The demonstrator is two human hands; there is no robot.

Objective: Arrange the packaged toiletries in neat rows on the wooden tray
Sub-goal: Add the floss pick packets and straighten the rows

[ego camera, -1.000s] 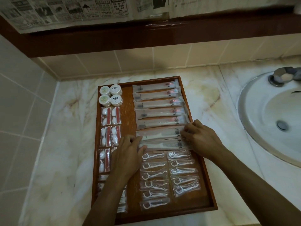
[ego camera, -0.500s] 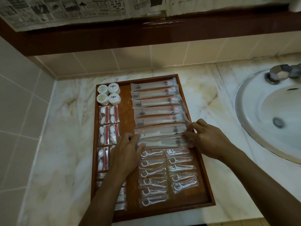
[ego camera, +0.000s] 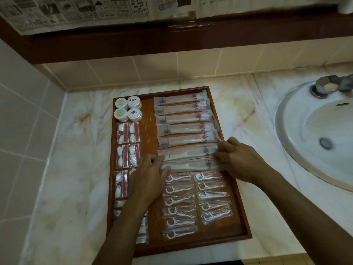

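The rectangular wooden tray (ego camera: 241, 205) sits mid-counter. Left hand (ego camera: 148, 180), fingers curled, grips the left end of the nearest long white comb packet (ego camera: 189, 164); right hand (ego camera: 238, 159) pinches its right end. A white oval sink (ego camera: 298, 131) occupies the counter's right edge.

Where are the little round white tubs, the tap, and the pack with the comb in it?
round white tubs (ego camera: 134, 101): head view, on the lid of the back right tub.
tap (ego camera: 324, 87): head view, on its faceted metal knob.
comb pack (ego camera: 193, 164): head view, on the pack's middle, between the two hands.
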